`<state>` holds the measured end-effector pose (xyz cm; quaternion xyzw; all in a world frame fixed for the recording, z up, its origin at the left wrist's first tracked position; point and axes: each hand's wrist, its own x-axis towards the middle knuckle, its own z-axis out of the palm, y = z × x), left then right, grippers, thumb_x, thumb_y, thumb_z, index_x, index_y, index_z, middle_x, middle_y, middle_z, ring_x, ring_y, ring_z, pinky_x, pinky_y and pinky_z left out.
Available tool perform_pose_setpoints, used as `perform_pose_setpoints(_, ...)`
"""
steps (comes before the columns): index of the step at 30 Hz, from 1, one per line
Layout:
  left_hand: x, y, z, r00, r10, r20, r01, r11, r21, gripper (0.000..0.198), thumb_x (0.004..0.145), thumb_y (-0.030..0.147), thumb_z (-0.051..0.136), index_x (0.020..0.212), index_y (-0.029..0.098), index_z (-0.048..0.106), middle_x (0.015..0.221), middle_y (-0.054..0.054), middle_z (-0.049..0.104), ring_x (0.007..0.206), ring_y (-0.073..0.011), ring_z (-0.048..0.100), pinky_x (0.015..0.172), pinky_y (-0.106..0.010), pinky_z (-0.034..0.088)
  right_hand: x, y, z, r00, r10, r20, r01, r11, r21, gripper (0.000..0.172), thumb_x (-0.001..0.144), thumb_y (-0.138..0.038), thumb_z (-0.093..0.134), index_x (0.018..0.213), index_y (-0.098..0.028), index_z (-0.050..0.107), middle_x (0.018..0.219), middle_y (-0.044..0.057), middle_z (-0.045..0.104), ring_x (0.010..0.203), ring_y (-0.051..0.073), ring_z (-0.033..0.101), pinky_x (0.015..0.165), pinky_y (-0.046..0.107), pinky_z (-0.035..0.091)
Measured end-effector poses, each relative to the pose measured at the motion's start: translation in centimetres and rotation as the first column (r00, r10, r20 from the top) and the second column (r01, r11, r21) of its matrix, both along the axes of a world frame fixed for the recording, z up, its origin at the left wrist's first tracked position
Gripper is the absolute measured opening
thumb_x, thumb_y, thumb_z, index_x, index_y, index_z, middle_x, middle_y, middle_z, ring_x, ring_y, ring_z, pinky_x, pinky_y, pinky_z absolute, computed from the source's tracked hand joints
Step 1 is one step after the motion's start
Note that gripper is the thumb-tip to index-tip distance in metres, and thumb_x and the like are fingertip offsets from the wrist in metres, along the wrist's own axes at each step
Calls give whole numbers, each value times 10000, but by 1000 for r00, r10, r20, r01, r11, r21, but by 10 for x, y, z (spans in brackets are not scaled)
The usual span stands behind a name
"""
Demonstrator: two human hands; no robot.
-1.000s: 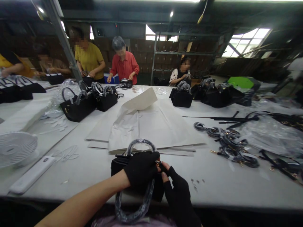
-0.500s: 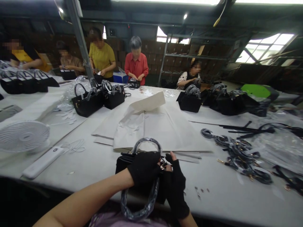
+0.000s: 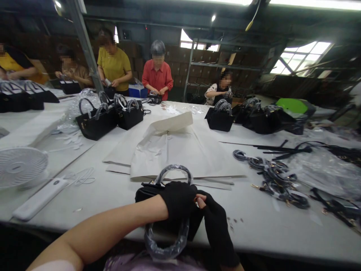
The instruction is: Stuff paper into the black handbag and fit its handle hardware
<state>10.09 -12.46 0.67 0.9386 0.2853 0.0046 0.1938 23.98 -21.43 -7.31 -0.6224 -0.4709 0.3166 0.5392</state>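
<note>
Down at the bottom centre, the black-gloved left hand (image 3: pixel 177 199) clamps the small black handbag with plastic-wrapped handles (image 3: pixel 158 195) flat against the white table (image 3: pixel 113 195), probably steadying it while the gloved right hand (image 3: pixel 216 222) pinches its clasp area.

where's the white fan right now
In the head view, the round white plastic fan lies at the table's far left edge, behind the flat white remote-like bar.

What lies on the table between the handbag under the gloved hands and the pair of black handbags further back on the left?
In the head view, white paper sheets lie between the handbag and the handbag pair.
</note>
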Motion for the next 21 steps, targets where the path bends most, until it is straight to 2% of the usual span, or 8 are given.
perform_pose_setpoints(4, 4, 0, -9, 997, -37, 68, 39, 999, -24, 229, 883, 337, 547, 1003, 209, 694, 898, -98, 744, 809, -310, 724, 663, -374, 547, -4, -7, -3, 997, -70, 43, 70, 998, 4, 398, 896, -522, 564, 1033, -178, 709, 1070, 99, 731, 1000, 269, 669, 913, 418, 527)
perform_pose_setpoints(8, 0, 4, -15, 985, 21, 170, -15, 999, -34, 226, 873, 365, 570, 986, 187, 651, 861, -73, 732, 783, -275, 714, 648, -331, 526, -9, -4, -11, 949, -237, 210, 224, 971, 87, 603, 897, -573, 519, 1363, -191, 543, 1355, 125, 609, 1276, 326, 543, 1075, 528, 430)
perform_pose_setpoints(10, -3, 7, -17, 977, 29, 210, -26, 999, -19, 181, 875, 308, 565, 995, 194, 637, 879, -56, 724, 803, -250, 707, 661, -309, 514, -11, 3, -17, 938, -204, 280, 188, 979, 82, 633, 925, -568, 470, 1437, -196, 463, 1400, 129, 572, 1304, 322, 522, 1067, 518, 441)
perform_pose_setpoints(12, -7, 8, -20, 963, 72, 260, -75, 997, 1, 165, 884, 267, 555, 1020, 211, 629, 912, -42, 717, 833, -220, 699, 693, -288, 507, -13, 13, -22, 927, -149, 344, 123, 988, 96, 561, 957, -538, 417, 1387, -190, 511, 1318, 131, 619, 1220, 303, 583, 994, 471, 498)
perform_pose_setpoints(14, -15, 6, -23, 950, 166, 263, -188, 980, 60, 159, 912, 299, 529, 1004, 200, 613, 915, -59, 707, 820, -221, 689, 692, -302, 501, -15, 22, -25, 911, -157, 381, 108, 983, 146, 498, 982, -506, 378, 1326, -191, 554, 1229, 120, 649, 1140, 281, 617, 940, 438, 520)
perform_pose_setpoints(17, -41, 0, -29, 885, 395, 247, -439, 884, 161, 215, 964, 317, 417, 921, 187, 583, 853, -80, 690, 776, -235, 673, 666, -330, 480, -18, 27, -28, 899, -195, 391, 121, 971, 205, 436, 1003, -459, 371, 1308, -214, 562, 1189, 96, 644, 1118, 257, 609, 925, 411, 514)
perform_pose_setpoints(19, -69, 0, -36, 793, 546, 272, -600, 777, 191, 248, 971, 287, 370, 856, 195, 570, 796, -67, 673, 759, -221, 661, 676, -323, 465, -19, 27, -29, 906, -181, 383, 93, 967, 237, 391, 1012, -417, 376, 1293, -229, 574, 1173, 81, 641, 1104, 236, 605, 921, 387, 505)
perform_pose_setpoints(21, -104, 6, -46, 668, 659, 346, -740, 639, 209, 272, 969, 285, 346, 830, 199, 564, 788, -60, 664, 750, -210, 646, 690, -319, 455, -20, 28, -31, 918, -175, 357, 78, 959, 271, 358, 1016, -380, 384, 1278, -235, 580, 1157, 71, 640, 1086, 219, 604, 911, 364, 500)
